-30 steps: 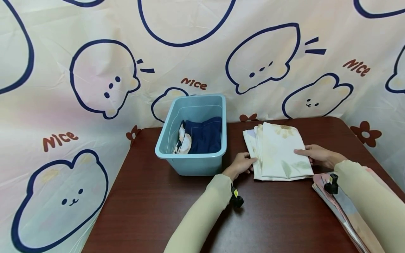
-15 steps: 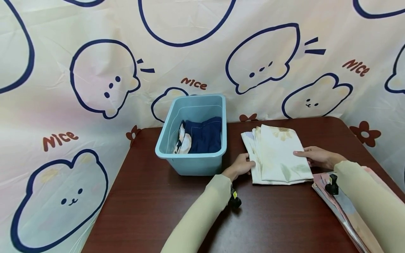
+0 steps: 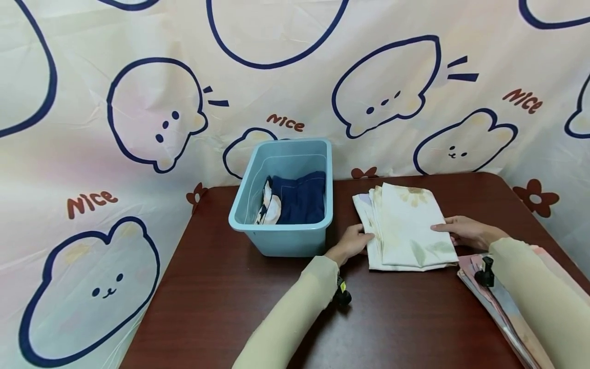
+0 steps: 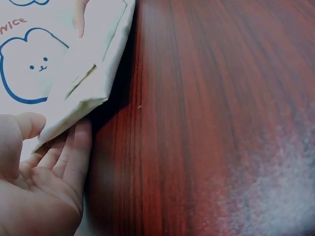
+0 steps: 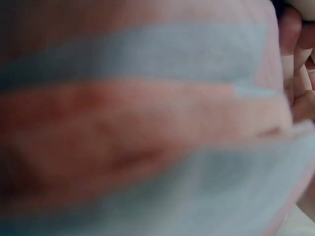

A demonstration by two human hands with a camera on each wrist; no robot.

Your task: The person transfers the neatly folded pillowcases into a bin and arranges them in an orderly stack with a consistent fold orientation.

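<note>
A folded white cloth with pale leaf and flower prints lies between both hands, right of the blue bin. My left hand pinches its left edge; the left wrist view shows the thumb above the cloth and the fingers beneath. On the opposite edge, my right hand grips the cloth with its thumb on top and fingers mostly hidden below. Under the right forearm sits a folded pink, grey and tan cloth, which fills the right wrist view as a blurred cloth.
A light blue plastic bin stands left of the white cloth. Inside are a folded navy cloth and a patterned white-and-navy one. The dark red-brown table ends at a printed curtain behind.
The white cloth has come slightly nearer to me, both hands still holding its sides. Bin and pink cloth stay in place; the head view has shifted a little.
</note>
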